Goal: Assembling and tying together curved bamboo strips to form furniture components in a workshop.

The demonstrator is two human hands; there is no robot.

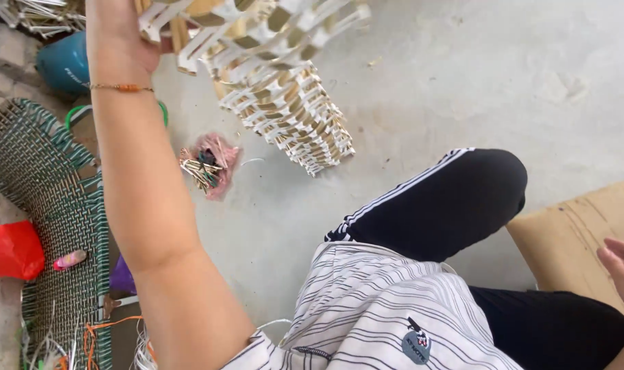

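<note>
My left hand (120,34) is raised at the top left, gripping the rim of a woven white-and-tan basket (284,96) that tilts above the concrete floor. A thin bracelet circles that wrist. My right hand (623,270) rests at the far right edge, fingers loosely apart, holding nothing, just over a tan cardboard sheet (572,233). My bent knee in black trousers with white stripes (449,199) lies between both hands.
A green-and-white woven mat (58,212) lies at left with a red bag (10,250) and a small pink object (69,260) on it. A pink bundle of strip scraps (209,164) sits on the floor. A teal object (62,65) is top left.
</note>
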